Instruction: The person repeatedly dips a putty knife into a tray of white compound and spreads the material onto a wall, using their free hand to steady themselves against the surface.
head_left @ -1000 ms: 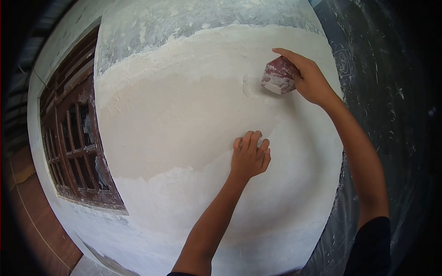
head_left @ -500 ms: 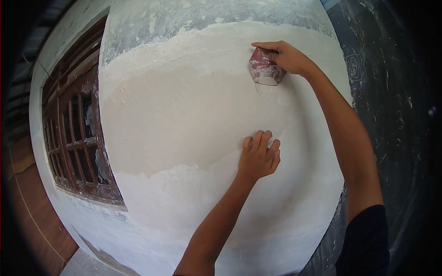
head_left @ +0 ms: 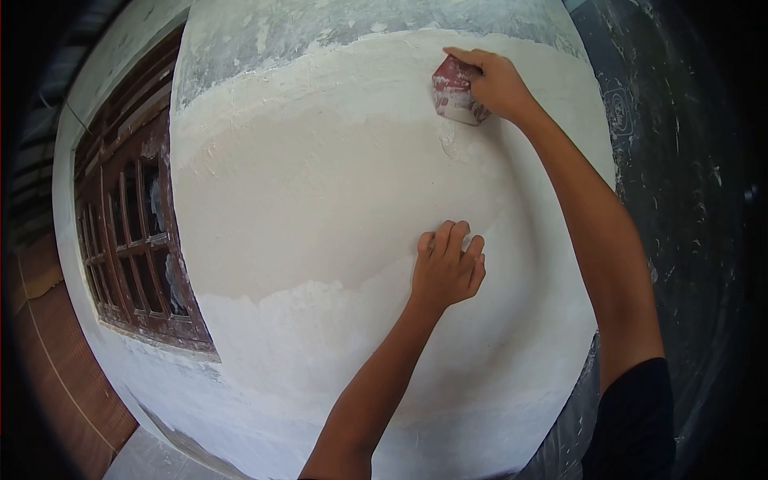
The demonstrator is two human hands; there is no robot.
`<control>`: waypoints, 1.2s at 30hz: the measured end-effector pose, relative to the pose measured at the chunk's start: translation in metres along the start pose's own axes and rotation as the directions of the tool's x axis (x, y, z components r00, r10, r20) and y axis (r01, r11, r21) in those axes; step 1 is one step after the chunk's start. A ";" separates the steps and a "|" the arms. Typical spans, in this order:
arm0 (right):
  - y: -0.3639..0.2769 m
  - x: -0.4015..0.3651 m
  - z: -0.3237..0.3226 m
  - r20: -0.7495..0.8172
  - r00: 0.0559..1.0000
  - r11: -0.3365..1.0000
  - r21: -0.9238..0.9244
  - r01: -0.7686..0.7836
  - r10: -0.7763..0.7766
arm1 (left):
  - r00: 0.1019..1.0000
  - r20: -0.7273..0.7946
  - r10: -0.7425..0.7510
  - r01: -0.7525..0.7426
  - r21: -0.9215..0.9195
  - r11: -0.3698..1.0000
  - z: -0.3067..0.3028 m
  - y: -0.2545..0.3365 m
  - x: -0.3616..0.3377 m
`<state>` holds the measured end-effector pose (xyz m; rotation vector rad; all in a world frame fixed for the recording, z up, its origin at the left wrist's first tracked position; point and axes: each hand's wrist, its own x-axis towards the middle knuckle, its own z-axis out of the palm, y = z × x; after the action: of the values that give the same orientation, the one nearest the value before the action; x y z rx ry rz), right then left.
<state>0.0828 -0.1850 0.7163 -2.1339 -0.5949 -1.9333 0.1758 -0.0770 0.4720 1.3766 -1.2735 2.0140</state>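
My right hand (head_left: 502,86) grips a red putty scraper (head_left: 457,90) with its fingers and thumb. The scraper is flat, smeared with whitish paste, and pressed to the upper part of the plastered wall (head_left: 320,208). Just below its lower edge is a small rough ridge of paste (head_left: 453,146). Lower down, my left hand (head_left: 448,268) rests against the wall, its back toward me. Its fingers are bent and a little apart, and nothing shows in them; the palm side is hidden.
A brown wooden window (head_left: 136,232) with barred panes is set into the wall at left. Bare grey-green wall (head_left: 384,20) runs along the top. To the right hangs a dark, paste-spattered sheet or surface (head_left: 680,216). Brown boarding (head_left: 68,360) stands at lower left.
My right hand and the scraper have moved slightly up the wall, uncovering the paste ridge below. My left hand stays nearly in place.
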 end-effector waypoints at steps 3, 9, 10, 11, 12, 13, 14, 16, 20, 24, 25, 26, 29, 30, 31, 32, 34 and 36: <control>-0.012 -0.001 -0.010 0.019 0.988 0.953 0.262 -0.152 0.152 | 1.000 0.011 -0.002 0.002 0.009 1.000 -0.001 -0.001 -0.001; 0.008 -0.018 -0.008 -0.075 0.991 0.993 -0.003 -0.114 0.113 | 1.000 -0.004 0.012 -0.012 0.002 1.000 -0.001 -0.001 0.001; 0.008 -0.016 -0.013 -0.241 0.938 0.964 0.150 -0.218 0.249 | 1.000 -0.002 0.011 -0.011 0.003 1.000 -0.001 -0.001 0.001; 0.007 -0.019 -0.011 -0.246 0.936 0.964 0.151 -0.220 0.252 | 1.000 0.004 0.012 -0.012 0.002 1.000 0.000 -0.001 0.000; 0.005 -0.025 -0.006 -0.207 0.955 0.968 0.177 -0.176 0.211 | 1.000 0.005 0.016 -0.016 -0.001 1.000 -0.001 -0.001 -0.001; 0.000 -0.031 -0.003 -0.168 0.972 0.971 0.203 -0.130 0.166 | 1.000 0.016 0.014 -0.014 0.000 1.000 -0.001 -0.001 -0.001; -0.012 -0.041 0.003 -0.083 0.990 0.989 0.106 -0.105 0.114 | 1.000 0.027 0.012 -0.012 -0.001 1.000 -0.001 -0.001 -0.001; -0.003 -0.050 0.012 -0.160 0.977 0.989 -0.028 -0.145 0.139 | 0.999 0.032 0.007 -0.007 -0.005 1.000 -0.002 0.000 -0.001; 0.001 -0.057 0.001 -0.519 0.816 0.966 0.107 -0.235 0.256 | 0.999 0.037 0.009 -0.009 0.001 1.000 -0.002 0.000 0.001; -0.026 -0.079 0.029 -0.309 0.930 0.979 0.078 -0.186 0.201 | 0.999 0.050 0.016 -0.016 0.000 1.000 -0.001 0.000 0.000; -0.025 -0.080 0.026 -0.311 0.927 0.978 0.079 -0.194 0.209 | 0.999 0.047 0.015 -0.015 -0.002 1.000 -0.001 -0.001 0.000; -0.022 -0.079 0.020 -0.404 0.858 0.948 0.111 -0.298 0.317 | 0.999 0.043 0.013 -0.013 -0.001 1.000 -0.002 -0.001 0.000; -0.016 -0.075 0.011 -0.522 0.722 0.890 0.302 -0.343 0.455 | 0.999 0.021 0.033 -0.033 -0.008 0.999 0.000 -0.002 0.000; -0.018 -0.077 0.017 -0.481 0.784 0.916 0.278 -0.288 0.392 | 0.999 0.024 0.036 -0.036 -0.012 0.999 0.000 -0.002 -0.001; -0.024 -0.078 0.022 -0.434 0.840 0.938 0.256 -0.232 0.326 | 0.999 0.043 0.025 -0.025 -0.005 1.000 -0.002 -0.001 -0.001; -0.024 -0.079 0.032 -0.346 0.892 0.954 0.178 -0.243 0.291 | 0.998 0.060 0.013 -0.013 0.004 1.000 -0.003 0.000 0.000; -0.016 -0.077 0.025 -0.392 0.842 0.928 0.172 -0.329 0.371 | 0.998 0.059 0.016 -0.016 0.003 1.000 -0.002 0.000 -0.001; -0.009 -0.073 0.008 -0.453 0.717 0.845 0.352 -0.402 0.530 | 0.999 0.043 0.011 -0.011 0.011 1.000 -0.001 -0.001 0.000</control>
<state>0.0821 -0.1855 0.6422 -1.3211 -0.1253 -1.9091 0.1762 -0.0759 0.4725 1.4280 -1.2929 2.0117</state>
